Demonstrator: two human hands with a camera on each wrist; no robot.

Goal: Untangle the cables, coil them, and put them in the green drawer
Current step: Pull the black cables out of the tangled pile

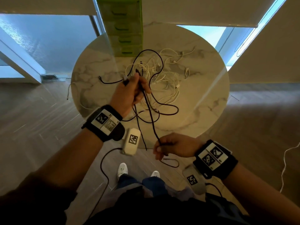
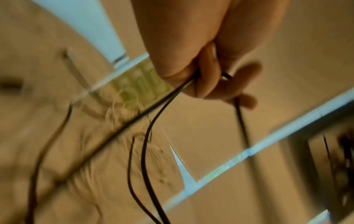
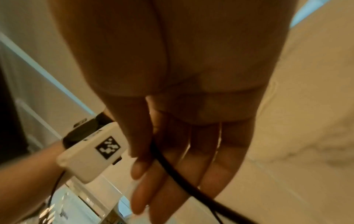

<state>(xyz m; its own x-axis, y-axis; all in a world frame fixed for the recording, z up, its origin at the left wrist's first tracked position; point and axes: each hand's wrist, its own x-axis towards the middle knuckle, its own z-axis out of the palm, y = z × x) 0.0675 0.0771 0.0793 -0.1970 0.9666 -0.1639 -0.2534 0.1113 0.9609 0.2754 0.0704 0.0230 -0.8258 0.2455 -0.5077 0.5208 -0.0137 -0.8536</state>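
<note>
Over the near edge of the table (image 1: 203,111), we find both hands at work on one black cable (image 1: 150,114). The left hand (image 1: 129,93) is clamped on it, fingers curled round several strands, with a plug end showing just above the knuckles. The right hand (image 1: 172,146) sits lower and nearer the body, thumb and fingers pinching the same cable, which runs taut between the two. Further black loops trail across the table and hang off its near edge. The white cables (image 1: 164,77) lie in a knot at the table's centre, and the black loops cross them. The drawer unit (image 1: 123,26) stands at the far edge; its drawers appear closed.

We judge the step to be drawing the black cable free, with coiling not yet begun. To do it well, we advise keeping the left grip firm, feeding the cable through the right fingers, and lifting loops clear of the white knot rather than pulling hard, lest the knot tighten or drag toward the edge.
</note>
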